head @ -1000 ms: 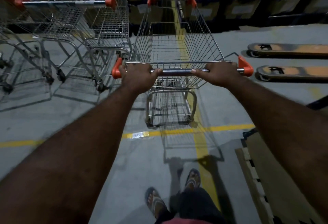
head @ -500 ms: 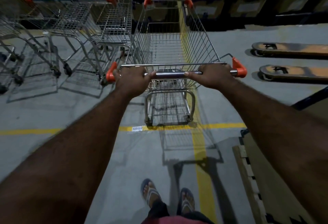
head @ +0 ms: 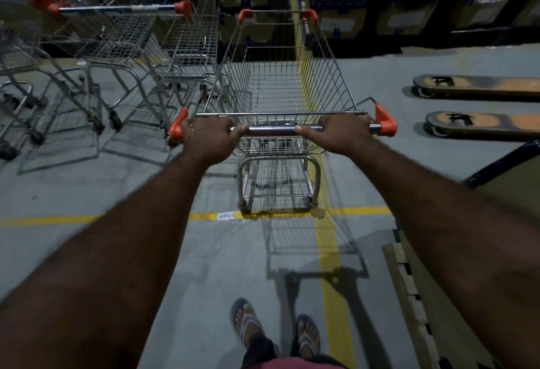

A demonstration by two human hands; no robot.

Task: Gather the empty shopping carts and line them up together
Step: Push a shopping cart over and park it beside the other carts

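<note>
While both arms reach forward, the left hand (head: 209,137) and right hand (head: 342,135) curl tight around the empty cart's (head: 280,76) handle bar (head: 271,129); parked carts (head: 122,38) stand beyond the left hand

An empty wire cart (head: 285,88) with orange corners stands upright beside apparently nested carts (head: 122,35) at its left.

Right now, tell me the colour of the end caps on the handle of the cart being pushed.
Orange-red, on both end caps of the cart handle; the head view shows them clearly.
</note>
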